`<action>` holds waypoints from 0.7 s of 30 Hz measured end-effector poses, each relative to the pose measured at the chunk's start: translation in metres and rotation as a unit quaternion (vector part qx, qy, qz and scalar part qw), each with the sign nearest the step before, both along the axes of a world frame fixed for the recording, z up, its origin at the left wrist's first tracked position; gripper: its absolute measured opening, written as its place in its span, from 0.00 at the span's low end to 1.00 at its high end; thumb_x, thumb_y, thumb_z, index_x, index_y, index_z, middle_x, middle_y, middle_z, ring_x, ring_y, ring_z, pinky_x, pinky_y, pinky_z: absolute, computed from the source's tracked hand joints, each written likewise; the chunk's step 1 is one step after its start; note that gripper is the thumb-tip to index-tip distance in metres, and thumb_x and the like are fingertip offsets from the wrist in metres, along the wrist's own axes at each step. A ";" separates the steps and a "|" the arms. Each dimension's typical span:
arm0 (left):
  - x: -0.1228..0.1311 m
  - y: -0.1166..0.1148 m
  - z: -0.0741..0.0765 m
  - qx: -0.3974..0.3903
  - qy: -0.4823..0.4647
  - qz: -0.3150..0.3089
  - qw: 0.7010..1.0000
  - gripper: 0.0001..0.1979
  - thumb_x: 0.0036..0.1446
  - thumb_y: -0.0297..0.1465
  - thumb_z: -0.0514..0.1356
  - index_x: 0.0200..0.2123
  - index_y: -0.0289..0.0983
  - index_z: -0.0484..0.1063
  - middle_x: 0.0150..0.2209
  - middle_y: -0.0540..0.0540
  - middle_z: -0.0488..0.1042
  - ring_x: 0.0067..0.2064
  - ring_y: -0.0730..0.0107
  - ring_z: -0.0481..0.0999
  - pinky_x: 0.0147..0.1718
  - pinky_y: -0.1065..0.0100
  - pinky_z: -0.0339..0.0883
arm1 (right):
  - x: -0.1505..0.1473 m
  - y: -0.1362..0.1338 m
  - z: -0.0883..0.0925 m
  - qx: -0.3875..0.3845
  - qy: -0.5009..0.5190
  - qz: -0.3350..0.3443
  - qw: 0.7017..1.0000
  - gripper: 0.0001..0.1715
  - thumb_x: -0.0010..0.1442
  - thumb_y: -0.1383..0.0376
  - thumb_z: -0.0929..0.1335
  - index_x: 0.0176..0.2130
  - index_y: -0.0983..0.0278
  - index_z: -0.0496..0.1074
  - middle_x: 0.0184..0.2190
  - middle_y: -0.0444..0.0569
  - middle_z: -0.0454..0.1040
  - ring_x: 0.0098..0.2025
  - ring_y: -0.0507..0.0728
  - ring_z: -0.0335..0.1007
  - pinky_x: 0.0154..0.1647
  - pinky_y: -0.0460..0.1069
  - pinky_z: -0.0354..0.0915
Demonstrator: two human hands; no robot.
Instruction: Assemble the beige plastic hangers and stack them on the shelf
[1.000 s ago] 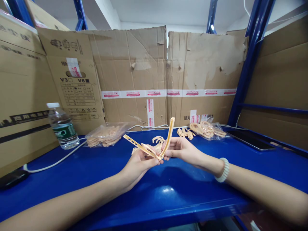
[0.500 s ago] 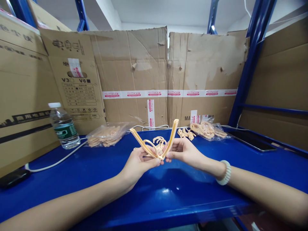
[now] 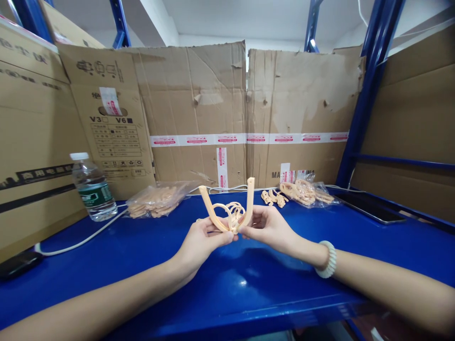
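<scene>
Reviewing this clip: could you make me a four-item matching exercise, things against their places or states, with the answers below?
Things
1. Clear bottle
2. Dark flat device
3. Pale coiled band
4. Curved peach-coloured pieces

Places or states
A. Around the wrist of the right hand
B. Held up in the fingers of the left hand and the right
C. Lying flat on the right side of the blue table
D. Standing upright on the left side

Right pairs: 1-D, 2-C, 3-A, 4-B
</scene>
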State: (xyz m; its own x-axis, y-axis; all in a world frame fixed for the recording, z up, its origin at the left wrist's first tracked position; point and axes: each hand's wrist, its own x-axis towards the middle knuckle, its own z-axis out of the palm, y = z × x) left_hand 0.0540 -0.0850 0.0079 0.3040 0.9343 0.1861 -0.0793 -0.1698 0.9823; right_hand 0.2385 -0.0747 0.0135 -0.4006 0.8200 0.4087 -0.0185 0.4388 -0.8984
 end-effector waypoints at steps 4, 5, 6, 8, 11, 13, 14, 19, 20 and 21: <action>-0.001 0.001 0.007 -0.049 -0.040 0.014 0.998 0.14 0.44 0.29 0.69 0.35 0.32 0.73 0.35 0.42 0.80 0.37 0.65 0.79 0.38 0.70 0.72 | 0.003 0.006 0.004 -0.002 -0.005 -0.044 0.999 0.17 0.43 0.61 0.76 0.28 0.66 0.69 0.24 0.44 0.74 0.24 0.51 0.71 0.25 0.45 0.66; -0.003 0.003 0.010 -0.062 -0.052 0.017 0.997 0.13 0.45 0.29 0.69 0.35 0.32 0.73 0.35 0.42 0.80 0.37 0.66 0.79 0.38 0.70 0.72 | 0.006 0.008 0.008 -0.007 -0.008 -0.040 0.999 0.17 0.44 0.60 0.76 0.27 0.66 0.68 0.22 0.44 0.73 0.23 0.50 0.70 0.24 0.45 0.66; -0.005 0.005 0.014 -0.073 -0.065 0.020 0.995 0.11 0.46 0.28 0.68 0.34 0.32 0.73 0.34 0.42 0.79 0.35 0.67 0.79 0.37 0.71 0.72 | 0.010 0.010 0.012 -0.011 -0.011 -0.032 0.999 0.17 0.45 0.59 0.76 0.28 0.66 0.68 0.21 0.43 0.73 0.23 0.50 0.69 0.24 0.45 0.66; -0.013 0.014 0.024 -0.087 -0.092 0.036 0.991 0.07 0.47 0.25 0.67 0.32 0.31 0.73 0.29 0.44 0.78 0.32 0.70 0.79 0.33 0.75 0.72 | 0.022 0.016 0.021 -0.009 -0.019 -0.015 1.000 0.17 0.46 0.58 0.75 0.30 0.67 0.71 0.21 0.44 0.73 0.23 0.50 0.70 0.26 0.46 0.67; -0.030 0.033 0.038 -0.088 -0.126 0.086 0.984 0.01 0.51 0.21 0.63 0.29 0.30 0.74 0.28 0.43 0.78 0.27 0.75 0.77 0.28 0.78 0.71 | 0.044 0.029 0.036 0.034 -0.050 -0.034 0.998 0.18 0.45 0.57 0.76 0.30 0.67 0.73 0.22 0.45 0.74 0.25 0.51 0.70 0.28 0.47 0.68; -0.044 0.047 0.046 -0.080 -0.127 0.102 0.983 0.03 0.52 0.20 0.61 0.28 0.30 0.75 0.27 0.45 0.77 0.26 0.78 0.75 0.26 0.80 0.70 | 0.059 0.037 0.043 0.086 -0.107 -0.043 0.990 0.17 0.45 0.57 0.76 0.30 0.67 0.74 0.25 0.47 0.76 0.28 0.52 0.71 0.30 0.47 0.67; -0.050 0.053 0.049 -0.065 -0.123 0.104 0.985 0.04 0.51 0.19 0.61 0.27 0.30 0.75 0.28 0.45 0.77 0.26 0.79 0.75 0.26 0.81 0.70 | 0.065 0.040 0.046 0.118 -0.152 -0.051 0.980 0.17 0.46 0.57 0.75 0.30 0.67 0.75 0.27 0.48 0.76 0.29 0.53 0.72 0.30 0.48 0.67; -0.079 0.069 0.058 -0.008 0.088 0.031 0.996 0.05 0.44 0.25 0.68 0.27 0.33 0.76 0.28 0.46 0.77 0.31 0.73 0.76 0.33 0.76 0.71 | 0.082 0.043 0.054 0.216 -0.365 -0.077 0.902 0.10 0.52 0.61 0.71 0.32 0.66 0.76 0.30 0.49 0.77 0.31 0.54 0.71 0.32 0.47 0.64; -0.081 0.069 0.060 0.025 0.166 0.005 0.986 0.07 0.43 0.28 0.69 0.28 0.33 0.76 0.27 0.47 0.77 0.30 0.73 0.76 0.31 0.75 0.70 | 0.083 0.042 0.055 0.222 -0.389 -0.060 0.892 0.09 0.52 0.62 0.71 0.32 0.66 0.76 0.30 0.48 0.77 0.32 0.54 0.71 0.33 0.47 0.64; -0.082 0.067 0.061 0.064 0.239 -0.024 0.969 0.08 0.43 0.30 0.69 0.27 0.34 0.76 0.26 0.47 0.76 0.29 0.72 0.75 0.30 0.75 0.68 | 0.083 0.041 0.056 0.228 -0.411 -0.038 0.882 0.08 0.52 0.63 0.71 0.31 0.66 0.76 0.30 0.48 0.77 0.33 0.54 0.71 0.34 0.47 0.63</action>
State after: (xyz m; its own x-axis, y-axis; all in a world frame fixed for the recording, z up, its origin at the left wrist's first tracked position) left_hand -0.0284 -0.0177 0.0689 0.4259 0.8957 0.1274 0.3689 -0.3006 0.8795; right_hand 0.3219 -0.0340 0.0693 -0.6659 0.6834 0.2992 0.6025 0.7291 -0.3245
